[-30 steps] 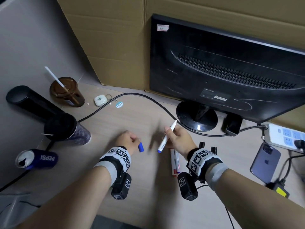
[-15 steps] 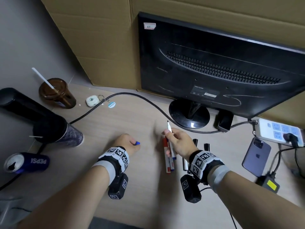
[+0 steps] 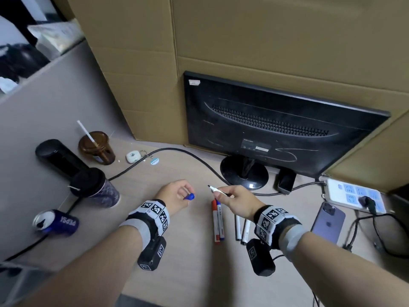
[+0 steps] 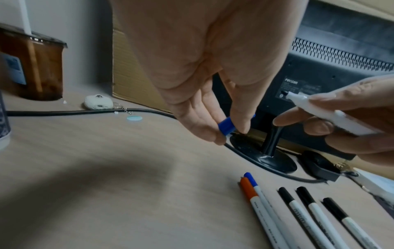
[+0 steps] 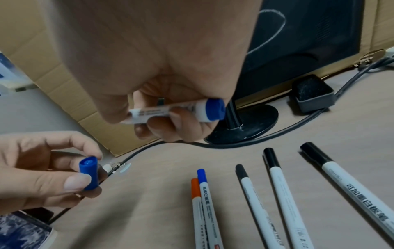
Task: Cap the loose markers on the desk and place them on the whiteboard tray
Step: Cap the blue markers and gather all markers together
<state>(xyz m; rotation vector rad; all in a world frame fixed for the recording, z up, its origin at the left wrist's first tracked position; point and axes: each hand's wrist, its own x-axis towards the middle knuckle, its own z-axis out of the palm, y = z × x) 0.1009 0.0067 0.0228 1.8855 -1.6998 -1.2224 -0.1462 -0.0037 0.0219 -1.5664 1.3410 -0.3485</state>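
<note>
Above tabletop [image 3: 177, 251]: left hand [image 3: 174, 196] pinches blue cap [image 3: 190, 197], right hand [image 3: 238, 201] grips uncapped marker [image 3: 218, 191]; five capped markers [image 3: 218, 220] lie below, monitor [image 3: 276, 127] and cardboard [image 3: 243, 41] behind.

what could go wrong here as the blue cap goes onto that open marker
1. The left hand only pinches the small blue cap at its fingertips, so it might slip and drop among the capped markers.
2. The open marker in the right hand has its tip bare and aimed at the left hand; a misaligned push could ink the fingers.
3. The cap could sit only partly on.
</note>
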